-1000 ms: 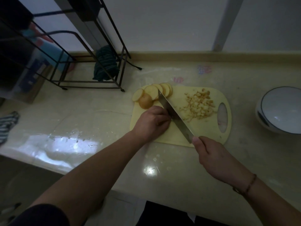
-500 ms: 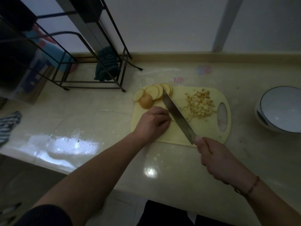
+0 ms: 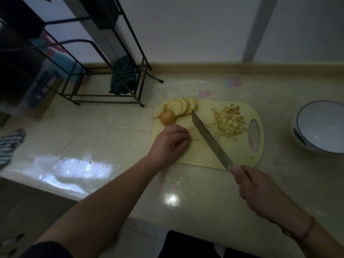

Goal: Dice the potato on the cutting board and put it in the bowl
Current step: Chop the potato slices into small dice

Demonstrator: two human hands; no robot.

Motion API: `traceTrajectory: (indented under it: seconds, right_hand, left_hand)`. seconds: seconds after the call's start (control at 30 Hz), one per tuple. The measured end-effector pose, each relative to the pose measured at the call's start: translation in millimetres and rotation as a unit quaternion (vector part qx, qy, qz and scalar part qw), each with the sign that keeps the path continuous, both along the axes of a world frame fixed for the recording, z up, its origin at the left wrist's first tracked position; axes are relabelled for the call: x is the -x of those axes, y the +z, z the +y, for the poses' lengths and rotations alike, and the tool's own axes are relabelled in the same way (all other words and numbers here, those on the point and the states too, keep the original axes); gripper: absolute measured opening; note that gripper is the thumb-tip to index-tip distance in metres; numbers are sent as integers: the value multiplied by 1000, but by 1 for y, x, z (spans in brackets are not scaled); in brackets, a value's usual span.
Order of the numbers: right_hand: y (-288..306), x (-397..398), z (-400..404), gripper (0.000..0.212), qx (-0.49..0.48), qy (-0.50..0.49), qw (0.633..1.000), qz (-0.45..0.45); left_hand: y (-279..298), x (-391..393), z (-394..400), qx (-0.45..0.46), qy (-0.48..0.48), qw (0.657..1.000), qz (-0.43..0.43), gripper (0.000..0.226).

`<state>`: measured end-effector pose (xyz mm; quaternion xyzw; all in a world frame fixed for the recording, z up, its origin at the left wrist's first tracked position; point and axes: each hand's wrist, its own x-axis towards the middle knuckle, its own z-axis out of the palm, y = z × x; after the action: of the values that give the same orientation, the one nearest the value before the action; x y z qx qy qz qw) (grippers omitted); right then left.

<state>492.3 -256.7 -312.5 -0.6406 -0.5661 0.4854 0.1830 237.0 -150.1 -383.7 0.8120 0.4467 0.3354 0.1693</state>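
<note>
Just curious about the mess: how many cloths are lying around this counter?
2: a dark green striped cloth on the black wire rack, and a blue-and-white striped cloth at the counter's left edge. Others may be hidden.

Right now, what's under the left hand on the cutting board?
The left hand rests curled on the cutting board; a few thin potato scraps show beside its fingers. Whatever lies beneath it is covered.

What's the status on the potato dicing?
Right hand grips knife. Left hand curled on board. Slices uncut, dice piled. Bowl empty.
</note>
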Motion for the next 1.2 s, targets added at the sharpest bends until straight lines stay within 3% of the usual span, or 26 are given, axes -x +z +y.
traceTrajectory:
  seconds: [0.13,0.7,1.2]
  right_hand:
    - [0,4,-5,52,-14,2,1000,-3]
    - [1,17,0,53,-35,18,999,-13]
    - [0,25,12,51,-21,39,998,-43]
  left_hand:
    - [-4,10,-2,-1,-2,999,33,10]
    - [5,-5,8,8,-41,995,89,23]
    - [9,-8,14,29,-72,993,90,26]
